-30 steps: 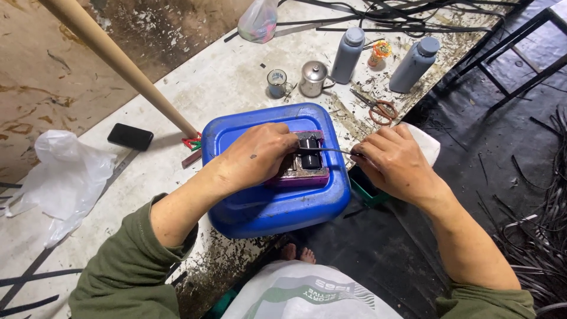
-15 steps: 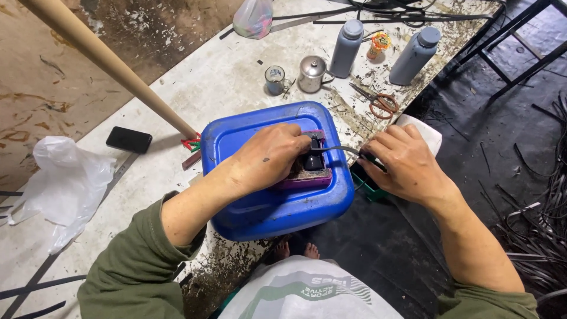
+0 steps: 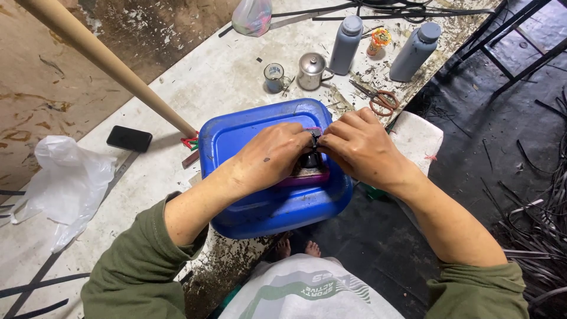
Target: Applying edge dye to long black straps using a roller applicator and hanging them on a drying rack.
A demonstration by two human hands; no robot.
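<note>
A blue plastic container (image 3: 248, 207) lies flat in front of me as a work surface. On top of it sits a small purple block (image 3: 307, 176) with a black piece on it. My left hand (image 3: 274, 156) and my right hand (image 3: 357, 147) meet over this block, fingertips pinched together on the small black piece (image 3: 311, 159). Both hands cover most of the block. Green sleeves reach down to my elbows.
A wooden pole (image 3: 100, 59) slants in from the upper left. Two grey bottles (image 3: 345, 44), a metal pot (image 3: 311, 70), a small cup (image 3: 273, 77) and scissors (image 3: 378, 99) stand behind. A black phone (image 3: 129, 139) and white plastic bag (image 3: 65, 183) lie left. Black strips pile at right.
My right hand has moved left to join the left hand over the block. The thin tool it held out to the right is no longer visible.
</note>
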